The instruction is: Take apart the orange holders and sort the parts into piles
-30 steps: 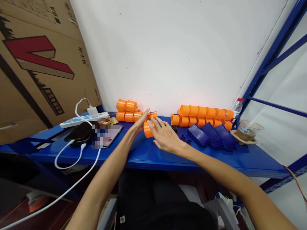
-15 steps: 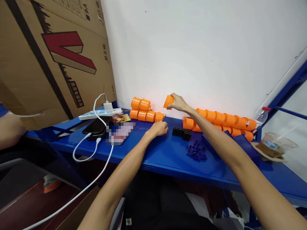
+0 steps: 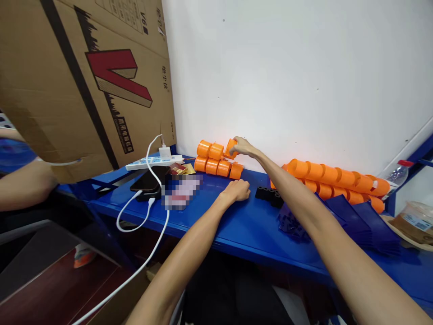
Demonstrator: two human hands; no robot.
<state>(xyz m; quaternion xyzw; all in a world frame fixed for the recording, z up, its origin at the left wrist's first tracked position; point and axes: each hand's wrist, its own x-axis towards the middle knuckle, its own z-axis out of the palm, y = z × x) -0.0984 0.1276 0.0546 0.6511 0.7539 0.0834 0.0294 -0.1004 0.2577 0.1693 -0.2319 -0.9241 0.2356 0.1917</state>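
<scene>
My right hand (image 3: 244,147) grips an orange plastic cup-like cylinder (image 3: 230,148) at the right end of the upper row of the left stack. The lower row of orange cylinders (image 3: 212,166) lies under it, on the blue table. Whether the held piece rests on that row I cannot tell. In front of the stack, my left hand (image 3: 238,190) lies on the tabletop, curled into a fist, with nothing showing in it. Short black tubes (image 3: 267,195) stand to its right.
A longer two-row stack of orange cylinders (image 3: 333,176) lies at right, partly behind my forearm. Dark blue sheets (image 3: 365,221), a bottle (image 3: 399,174) and a plastic cup (image 3: 414,221) are farther right. At left are phones (image 3: 150,178), white cables, a power strip (image 3: 154,161) and a cardboard box (image 3: 101,104).
My right hand has carried the orange cylinder left, from beside the left stack to the end of its upper row. The left fist has drawn back slightly from the stack. The view has shifted.
</scene>
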